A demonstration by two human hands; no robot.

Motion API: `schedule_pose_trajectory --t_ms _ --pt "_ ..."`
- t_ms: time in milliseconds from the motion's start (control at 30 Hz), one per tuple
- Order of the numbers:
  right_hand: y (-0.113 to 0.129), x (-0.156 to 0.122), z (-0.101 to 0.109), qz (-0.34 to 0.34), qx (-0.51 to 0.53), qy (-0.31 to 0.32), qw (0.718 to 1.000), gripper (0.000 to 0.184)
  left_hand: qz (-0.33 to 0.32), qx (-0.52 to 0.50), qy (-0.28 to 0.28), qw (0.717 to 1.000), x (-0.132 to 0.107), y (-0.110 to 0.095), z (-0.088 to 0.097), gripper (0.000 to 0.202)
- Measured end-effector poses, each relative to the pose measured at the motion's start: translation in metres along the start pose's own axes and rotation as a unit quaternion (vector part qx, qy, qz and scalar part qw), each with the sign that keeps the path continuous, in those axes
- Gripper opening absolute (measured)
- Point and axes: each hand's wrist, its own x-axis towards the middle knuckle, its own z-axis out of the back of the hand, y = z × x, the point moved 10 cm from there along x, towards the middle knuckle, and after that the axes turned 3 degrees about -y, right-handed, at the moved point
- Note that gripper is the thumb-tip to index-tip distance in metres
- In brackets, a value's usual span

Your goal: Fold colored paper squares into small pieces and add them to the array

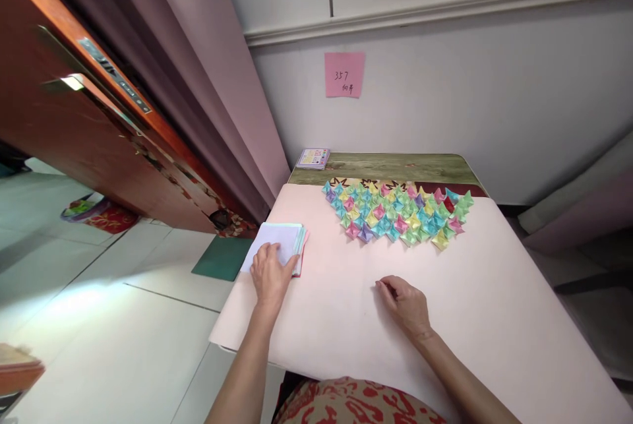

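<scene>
My left hand point(271, 272) lies over a stack of square coloured papers point(281, 234) at the table's left edge. Its fingers are slightly bent and spread on the lavender top sheet, with the thumb apart near the stack's right side. Loosely closed, my right hand point(408, 305) rests on the pale pink table cover point(341, 325), and nothing shows in its fingers. Beyond both hands, many small folded paper pieces point(395, 213) in green, blue, yellow, pink and purple stand in close rows.
A small pack with a printed cover point(313, 158) sits at the table's back left corner. A pink note point(344, 74) is stuck on the wall behind. To the left are a brown door point(148, 147), a curtain point(222, 81) and a green sheet point(221, 258) beside the table.
</scene>
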Motion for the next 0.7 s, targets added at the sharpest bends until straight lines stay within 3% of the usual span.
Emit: schedule_pose_trajectory --t_ms 333,533,700 --pt "0.001 0.002 0.002 -0.007 0.027 0.003 1.0 0.028 0.045 -0.116 0.054 0.991 0.015 0.023 -0.013 0.044" --pt "0.001 0.003 0.003 0.003 0.036 -0.008 0.999 0.03 0.06 -0.187 0.067 0.978 0.018 0.031 -0.009 0.045" --pt "0.002 0.003 0.004 0.007 0.041 -0.013 0.999 0.029 0.074 -0.153 0.074 0.983 0.018 0.033 -0.002 0.043"
